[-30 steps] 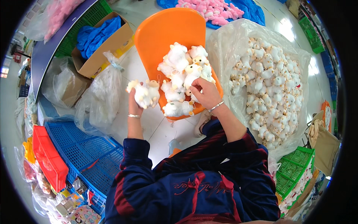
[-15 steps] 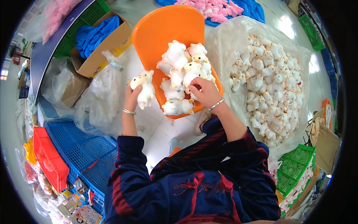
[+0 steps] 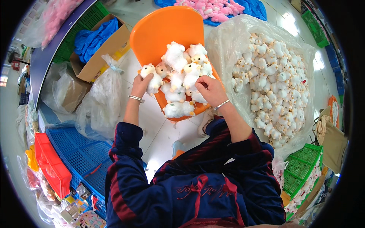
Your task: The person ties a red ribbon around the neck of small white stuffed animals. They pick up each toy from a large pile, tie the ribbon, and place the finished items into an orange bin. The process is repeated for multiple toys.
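Since the earlier frame, my left hand (image 3: 141,84) has moved up and rightward, grasping one white plush toy (image 3: 154,84) by its body, now left of centre, beside the orange chair's (image 3: 167,32) piled plushes (image 3: 177,81). Right hand (image 3: 211,91): fingertips pinched together; whether gripping anything, I cannot tell. Toy likely light, soft; best held round the torso.

Bright light leaves white glare on the floor (image 3: 318,61), and straight edges bow toward blackened corners.
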Action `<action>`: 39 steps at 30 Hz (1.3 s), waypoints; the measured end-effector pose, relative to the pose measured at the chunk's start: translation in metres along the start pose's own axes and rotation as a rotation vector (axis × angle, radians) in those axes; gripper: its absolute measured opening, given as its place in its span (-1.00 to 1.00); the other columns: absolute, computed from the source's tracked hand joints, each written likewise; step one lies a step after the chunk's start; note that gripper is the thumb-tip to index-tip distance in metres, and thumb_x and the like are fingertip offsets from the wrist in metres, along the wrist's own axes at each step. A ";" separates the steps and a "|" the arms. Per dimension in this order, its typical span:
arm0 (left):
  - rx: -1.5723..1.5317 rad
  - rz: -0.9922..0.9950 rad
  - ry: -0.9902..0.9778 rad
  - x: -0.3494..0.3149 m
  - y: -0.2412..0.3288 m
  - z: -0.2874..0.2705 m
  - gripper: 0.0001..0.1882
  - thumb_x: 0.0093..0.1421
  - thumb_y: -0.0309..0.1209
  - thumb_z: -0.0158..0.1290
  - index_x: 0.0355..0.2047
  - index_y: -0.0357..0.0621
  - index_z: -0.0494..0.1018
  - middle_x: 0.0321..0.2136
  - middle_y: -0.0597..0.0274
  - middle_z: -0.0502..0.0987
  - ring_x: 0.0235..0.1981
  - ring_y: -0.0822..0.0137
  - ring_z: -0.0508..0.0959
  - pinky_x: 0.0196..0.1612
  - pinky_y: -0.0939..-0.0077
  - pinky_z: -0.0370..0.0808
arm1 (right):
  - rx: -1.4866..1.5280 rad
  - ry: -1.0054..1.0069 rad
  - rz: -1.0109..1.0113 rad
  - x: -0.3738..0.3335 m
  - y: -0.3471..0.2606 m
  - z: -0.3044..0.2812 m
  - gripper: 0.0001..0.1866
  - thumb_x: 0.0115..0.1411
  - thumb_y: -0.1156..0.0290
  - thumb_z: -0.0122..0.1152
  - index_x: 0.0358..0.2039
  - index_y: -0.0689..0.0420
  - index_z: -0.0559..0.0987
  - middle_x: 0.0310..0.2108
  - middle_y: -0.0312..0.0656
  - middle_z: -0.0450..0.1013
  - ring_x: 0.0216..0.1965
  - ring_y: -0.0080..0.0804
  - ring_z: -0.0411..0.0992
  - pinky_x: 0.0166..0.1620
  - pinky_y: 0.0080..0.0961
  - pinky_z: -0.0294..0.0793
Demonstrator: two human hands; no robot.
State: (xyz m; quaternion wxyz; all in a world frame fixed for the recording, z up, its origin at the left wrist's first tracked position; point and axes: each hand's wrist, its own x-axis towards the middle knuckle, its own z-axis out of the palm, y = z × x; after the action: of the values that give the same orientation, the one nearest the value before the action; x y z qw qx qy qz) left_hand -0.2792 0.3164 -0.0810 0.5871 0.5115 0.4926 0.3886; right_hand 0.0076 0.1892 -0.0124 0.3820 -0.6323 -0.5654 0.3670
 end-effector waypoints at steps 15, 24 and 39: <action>0.506 0.303 -0.180 -0.103 0.075 0.057 -0.54 0.04 -0.20 0.30 -0.14 -0.28 0.55 -0.13 0.03 0.54 -0.09 0.14 0.52 -0.04 0.28 0.46 | 0.265 0.591 -0.212 0.033 -0.036 -0.096 -0.78 0.28 0.40 0.20 -0.12 0.24 0.54 -0.29 -0.33 0.53 -0.32 -0.65 0.44 -0.19 -0.65 0.46; 1.140 0.516 -0.314 -0.095 0.068 0.098 -0.37 -0.12 -0.23 0.37 0.01 -0.02 0.48 -0.04 0.12 0.44 0.05 0.07 0.36 0.11 0.13 0.25 | 0.251 0.909 -0.190 -0.034 -0.044 -0.222 -0.68 0.32 0.25 0.18 -0.04 0.20 0.55 -0.20 -0.26 0.57 -0.19 -0.58 0.51 -0.14 -0.63 0.46; 0.507 0.531 -0.682 -0.153 0.115 0.249 -0.75 0.02 -0.62 0.23 -0.24 -0.26 0.52 -0.24 0.07 0.57 -0.23 0.12 0.56 -0.11 0.37 0.50 | 0.372 0.935 0.883 -0.355 0.273 -0.283 -0.66 0.20 0.12 0.24 -0.15 0.08 0.56 -0.32 -0.37 0.56 -0.36 -0.62 0.51 -0.38 -0.59 0.45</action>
State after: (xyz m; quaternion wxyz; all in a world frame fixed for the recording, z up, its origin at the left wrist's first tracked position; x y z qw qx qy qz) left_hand -0.0637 0.1351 0.0580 0.4528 0.8438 0.2042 0.2032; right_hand 0.3474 -0.2022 -0.1224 0.5034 -0.8203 0.0442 0.2679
